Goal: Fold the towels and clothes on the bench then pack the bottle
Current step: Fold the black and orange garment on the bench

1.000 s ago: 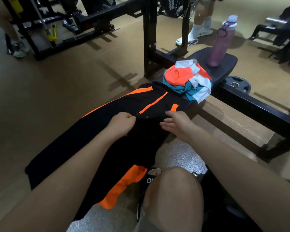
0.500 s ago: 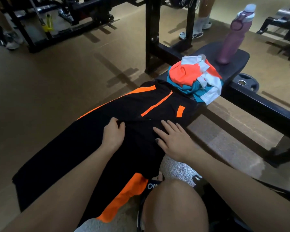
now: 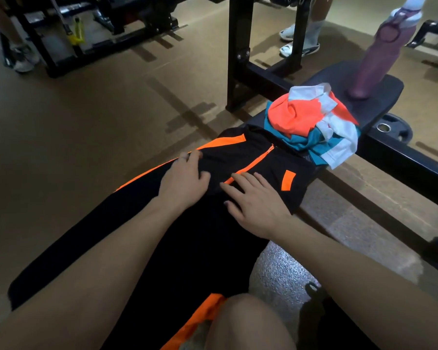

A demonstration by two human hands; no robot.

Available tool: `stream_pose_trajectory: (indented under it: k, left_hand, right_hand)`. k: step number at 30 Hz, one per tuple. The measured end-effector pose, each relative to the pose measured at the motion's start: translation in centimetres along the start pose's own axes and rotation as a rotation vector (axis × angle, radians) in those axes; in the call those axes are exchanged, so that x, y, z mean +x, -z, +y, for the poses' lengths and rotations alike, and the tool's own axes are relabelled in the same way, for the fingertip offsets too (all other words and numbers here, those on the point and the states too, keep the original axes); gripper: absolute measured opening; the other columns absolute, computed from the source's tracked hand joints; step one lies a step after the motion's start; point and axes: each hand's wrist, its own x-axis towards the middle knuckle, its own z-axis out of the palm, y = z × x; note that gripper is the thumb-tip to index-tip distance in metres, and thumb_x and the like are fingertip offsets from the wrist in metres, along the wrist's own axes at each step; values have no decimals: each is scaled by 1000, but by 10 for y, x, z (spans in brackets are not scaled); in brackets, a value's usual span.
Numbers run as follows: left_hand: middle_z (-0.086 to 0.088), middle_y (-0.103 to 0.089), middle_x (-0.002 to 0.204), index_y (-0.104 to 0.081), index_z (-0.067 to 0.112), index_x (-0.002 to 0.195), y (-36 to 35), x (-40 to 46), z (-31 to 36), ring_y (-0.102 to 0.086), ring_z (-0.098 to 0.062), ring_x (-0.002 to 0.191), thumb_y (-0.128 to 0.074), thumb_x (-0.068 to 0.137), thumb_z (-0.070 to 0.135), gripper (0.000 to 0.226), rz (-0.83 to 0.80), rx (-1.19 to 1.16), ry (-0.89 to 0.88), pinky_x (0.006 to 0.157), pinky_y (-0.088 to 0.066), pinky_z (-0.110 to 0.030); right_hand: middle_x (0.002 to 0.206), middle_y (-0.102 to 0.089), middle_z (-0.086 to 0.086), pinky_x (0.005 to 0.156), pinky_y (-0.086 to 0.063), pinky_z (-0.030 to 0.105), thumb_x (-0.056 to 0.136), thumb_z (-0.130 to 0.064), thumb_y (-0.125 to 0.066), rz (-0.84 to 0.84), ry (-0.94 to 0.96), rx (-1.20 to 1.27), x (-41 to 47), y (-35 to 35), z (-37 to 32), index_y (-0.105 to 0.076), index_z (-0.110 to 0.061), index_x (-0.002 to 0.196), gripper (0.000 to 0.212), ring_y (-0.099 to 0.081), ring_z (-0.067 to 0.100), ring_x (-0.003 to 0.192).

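A black jacket [image 3: 240, 157] with orange stripes and an orange zip lies spread along the black bench [image 3: 379, 97], hanging off its near end. My left hand [image 3: 185, 180] lies flat on the jacket left of the zip, fingers straight. Flat on the cloth to the right of the zip, fingers spread, is my right hand [image 3: 256, 200]. Beyond the jacket sits a crumpled pile of orange, teal and white clothes [image 3: 311, 122]. A purple bottle [image 3: 379, 54] with a pale cap stands upright at the bench's far end.
Black rack posts [image 3: 237, 51] rise just left of the bench. A weight plate [image 3: 392, 128] lies on the floor to its right. Another person's feet in white sandals [image 3: 301, 44] stand behind the rack. My bare knee [image 3: 250, 322] is at the bottom.
My left hand has let go of the cloth it pinched and now lies flat, farther up the jacket. My right hand slid forward, pressing flat beside the zip.
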Motion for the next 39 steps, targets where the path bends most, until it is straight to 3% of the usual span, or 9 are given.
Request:
stream_pose_trajectory:
  k: [5, 10, 13, 17, 21, 24, 29, 36, 39]
  left_hand:
    - [-13, -41, 154, -29, 22, 156, -15, 90, -2, -41, -33, 139, -48, 98, 33, 62, -147, 5, -57, 114, -34, -45]
    - [-8, -33, 161, -26, 25, 158, -40, 158, -11, -33, -25, 147, -39, 99, 24, 60, -367, -226, 50, 121, -25, -39]
    - [-4, -48, 150, -44, 25, 149, -47, 182, -5, -45, -22, 135, -38, 95, 16, 55, -450, -361, 94, 116, -33, -38]
    - [-6, -59, 112, -62, 16, 115, -49, 200, 13, -53, -24, 105, -49, 81, 5, 38, -484, -352, 90, 79, -39, -34]
    - [-5, -55, 86, -53, 17, 86, -40, 205, 12, -51, -20, 78, -60, 72, 13, 16, -487, -301, 62, 61, -35, -32]
    - [-2, -61, 89, -57, 24, 86, -27, 204, 7, -58, -18, 82, -66, 66, 25, 22, -485, -274, -11, 65, -41, -31]
    - [4, -69, 90, -68, 30, 88, 1, 210, 1, -65, -12, 86, -71, 83, 24, 8, -633, -73, -93, 73, -47, -28]
    - [6, -71, 97, -69, 32, 92, 23, 221, -25, -66, -13, 96, -73, 82, 28, 11, -647, 149, -150, 84, -52, -35]
    - [6, -65, 97, -60, 30, 97, 32, 217, -34, -62, -15, 93, -76, 81, 26, 22, -631, 261, -207, 77, -49, -34]
  right_hand:
    - [161, -30, 13, 122, -18, 49, 94, -55, -12, -15, -127, 81, 64, -5, 12, -33, -29, 155, 70, -23, 32, 150]
    - [168, -11, 7, 125, -5, 46, 103, -54, -22, -11, -167, 47, 94, -25, 43, -19, -31, 159, 61, -3, 24, 155]
    - [168, -9, 4, 125, -3, 44, 101, -57, -16, 25, -171, 52, 89, -32, 46, -20, -33, 159, 63, 1, 20, 155]
    - [168, -11, 5, 125, -4, 45, 100, -58, -16, 40, -172, 72, 89, -32, 45, -20, -33, 159, 64, 0, 20, 155]
    - [168, -13, 5, 126, -4, 45, 100, -57, -18, 49, -169, 89, 88, -32, 45, -23, -33, 158, 63, -2, 21, 155]
    - [168, -13, 4, 126, -4, 45, 101, -57, -19, 51, -167, 97, 88, -29, 44, -22, -34, 158, 62, -1, 21, 155]
    - [168, -11, 4, 126, -5, 45, 101, -58, -17, 39, -167, 95, 88, -28, 44, -19, -34, 159, 63, 0, 20, 155]
    - [169, -8, 4, 126, -3, 44, 101, -58, -17, 23, -174, 79, 87, -26, 44, -17, -34, 159, 62, 1, 20, 155]
    - [169, -8, 3, 126, -3, 44, 101, -58, -17, 17, -173, 80, 87, -25, 43, -17, -35, 159, 62, 1, 20, 155]
